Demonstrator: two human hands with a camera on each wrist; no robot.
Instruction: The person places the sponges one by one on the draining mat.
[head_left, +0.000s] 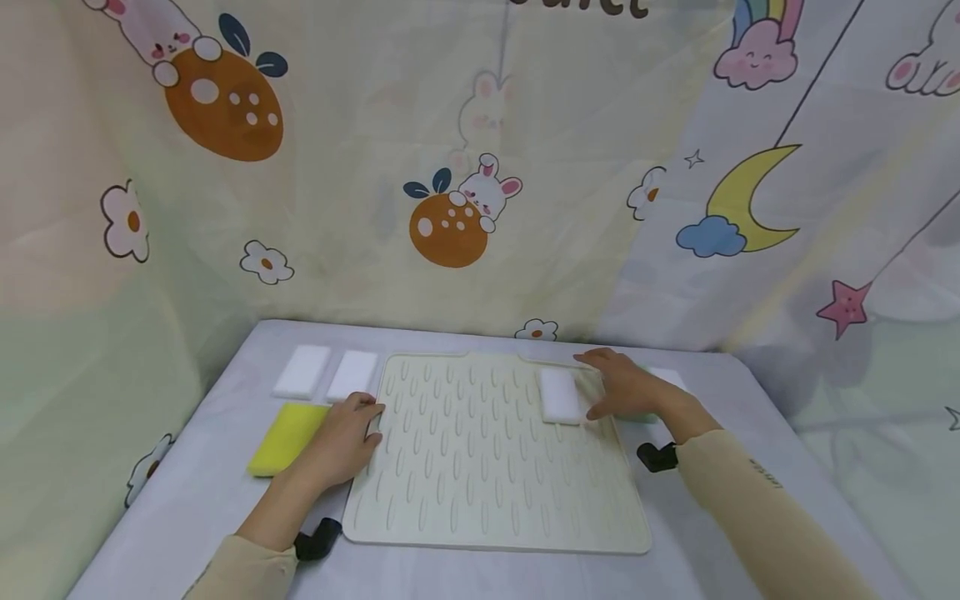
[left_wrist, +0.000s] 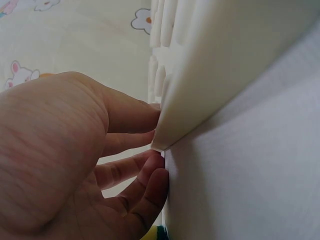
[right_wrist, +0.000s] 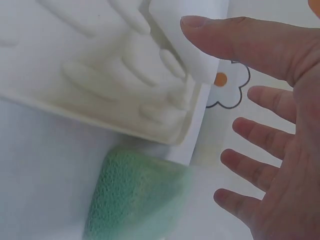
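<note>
Left grip: the left hand (head_left: pixel 347 437) lies at the mat's left edge, fingers (left_wrist: pixel 131 117) loosely bent with the tips against that edge; it clasps nothing.
Right grip: the right hand (head_left: pixel 628 390) is spread flat, fingers straight and apart, holding nothing; the thumb (right_wrist: pixel 235 37) reaches toward the white sponge.
Mat: the cream ribbed mat (head_left: pixel 487 492) lies flat on the counter between the two hands; in the left wrist view its corner sits just at the fingertips.
White sponge: a white sponge (head_left: pixel 559 395) rests on the mat's far right part, just left of the right hand; whether the fingers touch it cannot be told.
Green sponge: a green sponge (right_wrist: pixel 135 200) lies on the counter under the right palm, just off the mat's corner.
Yellow sponge: a yellow sponge (head_left: pixel 287 437) lies just left of the left hand, off the mat.
Far sponges: two white sponges (head_left: pixel 302 372) sit side by side beyond the left hand, past the yellow one.
Wrist mounts: a black mount (head_left: pixel 318 539) shows at the left wrist, and another at the right.
Counter: the counter (head_left: pixel 195 508) carries a pale cloth.
Backdrop: a cartoon-print curtain (head_left: pixel 450 208) hangs behind.
</note>
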